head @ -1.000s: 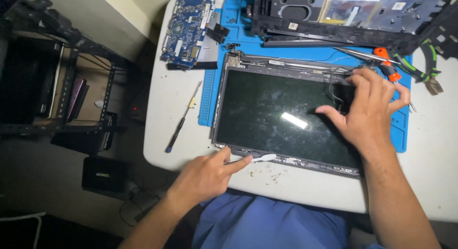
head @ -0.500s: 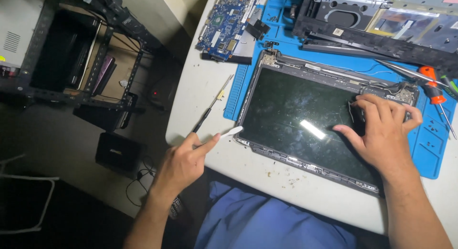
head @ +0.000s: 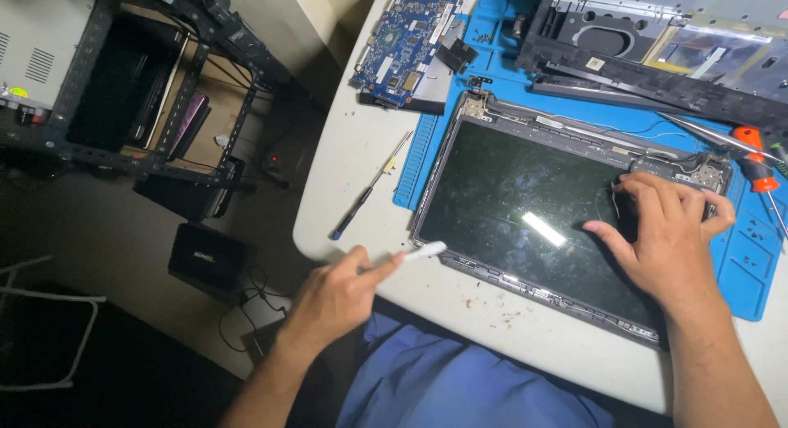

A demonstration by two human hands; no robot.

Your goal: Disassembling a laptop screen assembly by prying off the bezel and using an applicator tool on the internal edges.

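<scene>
Since half a second ago, the left hand (head: 332, 301) has carried its white pry tool (head: 419, 252) from beyond the table's left edge in toward the screen panel (head: 525, 206), and the tip now sits just off the panel's near left corner, close to the frame but not clearly touching it. Thumb and forefinger pinch the tool's shaft, the other fingers curled under, so the hand is closed on the tool. The panel lies flat, glass up, partly on the blue work mat (head: 743, 256) and partly on the white table (head: 345, 173), directly between the two hands. On its far right part rests the right hand (head: 669, 231), palm down with fingers spread and slightly bent, pressing on the glass beside the hinge corner; it grasps nothing. A thin screwdriver (head: 369, 187) lies on the table left of the panel, apart from the left hand. Beyond the panel sit a blue circuit board (head: 402, 42) and a dark laptop chassis (head: 657, 42).
</scene>
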